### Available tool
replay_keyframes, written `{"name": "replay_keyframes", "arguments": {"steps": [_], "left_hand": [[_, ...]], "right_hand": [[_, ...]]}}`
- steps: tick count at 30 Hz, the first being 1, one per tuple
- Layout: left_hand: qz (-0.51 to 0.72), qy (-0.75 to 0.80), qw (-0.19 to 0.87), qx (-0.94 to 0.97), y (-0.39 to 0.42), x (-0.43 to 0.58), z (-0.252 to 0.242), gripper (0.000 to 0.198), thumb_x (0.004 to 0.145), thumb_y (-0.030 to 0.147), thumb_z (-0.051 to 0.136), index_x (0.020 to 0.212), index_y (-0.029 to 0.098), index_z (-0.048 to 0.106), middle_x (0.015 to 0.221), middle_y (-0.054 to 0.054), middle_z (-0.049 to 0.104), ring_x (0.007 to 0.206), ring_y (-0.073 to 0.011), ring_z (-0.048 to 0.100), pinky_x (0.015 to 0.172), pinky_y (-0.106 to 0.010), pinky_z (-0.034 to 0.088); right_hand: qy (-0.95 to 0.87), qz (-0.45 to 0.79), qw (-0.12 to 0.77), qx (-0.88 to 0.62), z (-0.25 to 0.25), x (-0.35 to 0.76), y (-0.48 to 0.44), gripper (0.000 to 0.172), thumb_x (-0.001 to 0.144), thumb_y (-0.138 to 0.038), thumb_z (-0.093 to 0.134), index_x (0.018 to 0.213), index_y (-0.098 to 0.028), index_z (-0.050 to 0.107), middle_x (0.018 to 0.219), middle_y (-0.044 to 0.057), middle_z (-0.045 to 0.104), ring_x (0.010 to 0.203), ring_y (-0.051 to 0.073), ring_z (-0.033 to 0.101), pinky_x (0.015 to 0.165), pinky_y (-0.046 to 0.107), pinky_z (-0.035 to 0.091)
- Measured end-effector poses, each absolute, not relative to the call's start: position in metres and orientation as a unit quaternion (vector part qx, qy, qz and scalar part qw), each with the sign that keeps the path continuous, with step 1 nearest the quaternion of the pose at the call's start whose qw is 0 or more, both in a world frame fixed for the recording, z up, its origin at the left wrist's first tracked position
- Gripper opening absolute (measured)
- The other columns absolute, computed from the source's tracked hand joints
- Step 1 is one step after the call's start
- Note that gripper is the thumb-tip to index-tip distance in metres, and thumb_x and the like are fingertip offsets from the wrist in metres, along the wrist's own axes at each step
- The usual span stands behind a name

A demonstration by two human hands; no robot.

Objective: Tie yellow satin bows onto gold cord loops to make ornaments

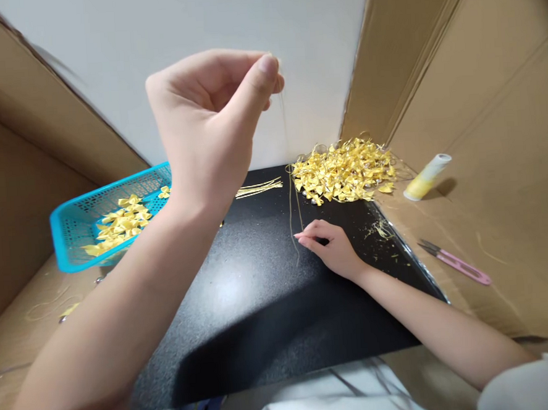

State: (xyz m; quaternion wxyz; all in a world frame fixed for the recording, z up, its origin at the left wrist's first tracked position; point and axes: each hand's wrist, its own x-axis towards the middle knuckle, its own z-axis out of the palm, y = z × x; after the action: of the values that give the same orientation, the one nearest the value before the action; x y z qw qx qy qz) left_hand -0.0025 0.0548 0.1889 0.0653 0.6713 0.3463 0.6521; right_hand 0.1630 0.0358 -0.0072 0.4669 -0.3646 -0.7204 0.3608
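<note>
My left hand (213, 122) is raised high in front of the white wall, thumb and forefinger pinched on a thin pale-yellow thread (291, 210). Two strands of it hang below those fingers. Lower down, over the black board, my right hand (330, 248) pinches one strand between its fingertips, while the other strand ends loose beside it. Behind the right hand lies a heap of small yellow ribbon bows (346, 173) with thin loops. A bundle of cut yellow cords (261, 187) lies on the board, partly hidden by my left wrist.
At left, a blue plastic basket (59, 240) holds several yellow bows. Pink-handled thread snips (463, 266) and a thread spool (427, 177) sit on cardboard to the right. Thread scraps (382, 229) litter the right side of the black board (263, 329). Cardboard walls flank both sides.
</note>
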Motion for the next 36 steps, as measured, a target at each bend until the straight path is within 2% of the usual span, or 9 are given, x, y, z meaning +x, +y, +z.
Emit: {"name": "replay_keyframes", "arguments": {"steps": [9, 15, 19, 22, 24, 26, 30, 33, 36], "left_hand": [[0.612, 0.418, 0.063, 0.669, 0.050, -0.006, 0.193, 0.019, 0.086, 0.032, 0.064, 0.084, 0.017, 0.076, 0.079, 0.008, 0.072, 0.083, -0.0157, 0.072, 0.075, -0.029, 0.055], [0.590, 0.453, 0.045, 0.666, 0.050, -0.009, 0.195, 0.027, 0.086, 0.038, 0.060, 0.089, 0.017, 0.077, 0.084, 0.008, 0.072, 0.090, -0.0219, 0.073, 0.075, -0.034, 0.052], [0.609, 0.428, 0.056, 0.665, 0.052, -0.007, 0.194, 0.026, 0.085, 0.035, 0.061, 0.086, 0.014, 0.076, 0.079, 0.007, 0.071, 0.087, -0.0219, 0.073, 0.074, -0.034, 0.050], [0.624, 0.408, 0.076, 0.663, 0.057, -0.006, 0.191, 0.023, 0.084, 0.032, 0.063, 0.083, 0.013, 0.076, 0.077, 0.008, 0.071, 0.085, -0.0199, 0.072, 0.075, -0.035, 0.051], [0.638, 0.411, 0.091, 0.645, 0.063, -0.008, 0.189, 0.019, 0.082, 0.028, 0.065, 0.081, 0.012, 0.075, 0.074, 0.008, 0.070, 0.082, -0.0178, 0.072, 0.076, -0.034, 0.050], [0.653, 0.439, 0.118, 0.606, 0.072, -0.014, 0.185, 0.015, 0.082, 0.021, 0.065, 0.079, 0.010, 0.074, 0.071, 0.006, 0.069, 0.080, -0.0150, 0.071, 0.074, -0.028, 0.046], [0.696, 0.497, 0.275, 0.439, 0.097, -0.041, 0.171, 0.008, 0.083, 0.011, 0.061, 0.081, 0.010, 0.068, 0.077, 0.000, 0.069, 0.066, -0.0055, 0.062, 0.057, -0.018, 0.031], [0.716, 0.503, 0.372, 0.310, 0.109, -0.072, 0.154, 0.005, 0.081, 0.017, 0.062, 0.079, 0.015, 0.059, 0.090, -0.002, 0.069, 0.056, -0.0024, 0.049, 0.049, -0.019, 0.026], [0.700, 0.540, 0.366, 0.290, 0.105, -0.105, 0.132, 0.014, 0.076, 0.026, 0.065, 0.077, 0.018, 0.054, 0.092, 0.000, 0.067, 0.054, -0.0032, 0.041, 0.048, -0.020, 0.027]], "right_hand": [[-0.737, 0.403, 0.419, -0.343, -0.007, 0.165, 0.038, 0.013, 0.086, -0.030, 0.065, 0.088, -0.024, 0.077, 0.085, 0.004, 0.072, 0.083, 0.018, 0.063, 0.081, 0.035, 0.049], [-0.641, 0.490, 0.467, -0.363, -0.004, 0.176, 0.047, 0.029, 0.092, -0.041, 0.055, 0.112, -0.027, 0.069, 0.109, 0.005, 0.071, 0.106, 0.021, 0.061, 0.095, 0.040, 0.045], [-0.660, 0.543, 0.424, -0.299, -0.002, 0.171, 0.041, 0.046, 0.087, -0.051, 0.061, 0.129, -0.032, 0.055, 0.128, 0.006, 0.063, 0.121, 0.023, 0.054, 0.099, 0.041, 0.040], [-0.671, 0.589, 0.360, -0.270, -0.006, 0.162, 0.034, 0.045, 0.087, -0.061, 0.056, 0.114, -0.025, 0.059, 0.090, 0.003, 0.066, 0.087, 0.019, 0.061, 0.080, 0.034, 0.046], [-0.668, 0.595, 0.344, -0.286, -0.008, 0.159, 0.032, 0.047, 0.089, -0.066, 0.047, 0.086, -0.020, 0.060, 0.066, -0.002, 0.052, 0.063, 0.014, 0.050, 0.065, 0.029, 0.042], [-0.667, 0.584, 0.350, -0.302, -0.009, 0.159, 0.032, 0.054, 0.089, -0.069, 0.042, 0.070, -0.020, 0.051, 0.062, -0.004, 0.042, 0.058, 0.012, 0.041, 0.060, 0.028, 0.037], [-0.682, 0.567, 0.342, -0.309, -0.005, 0.164, 0.032, 0.053, 0.090, -0.068, 0.041, 0.068, -0.020, 0.046, 0.063, -0.004, 0.040, 0.057, 0.012, 0.037, 0.057, 0.027, 0.032], [-0.705, 0.557, 0.314, -0.306, -0.001, 0.167, 0.030, 0.050, 0.093, -0.062, 0.043, 0.067, -0.019, 0.049, 0.061, -0.004, 0.039, 0.056, 0.011, 0.037, 0.057, 0.027, 0.031], [-0.758, 0.513, 0.267, -0.302, 0.002, 0.170, 0.027, 0.041, 0.096, -0.047, 0.045, 0.067, -0.019, 0.051, 0.062, -0.002, 0.047, 0.058, 0.012, 0.043, 0.061, 0.027, 0.033]]}}
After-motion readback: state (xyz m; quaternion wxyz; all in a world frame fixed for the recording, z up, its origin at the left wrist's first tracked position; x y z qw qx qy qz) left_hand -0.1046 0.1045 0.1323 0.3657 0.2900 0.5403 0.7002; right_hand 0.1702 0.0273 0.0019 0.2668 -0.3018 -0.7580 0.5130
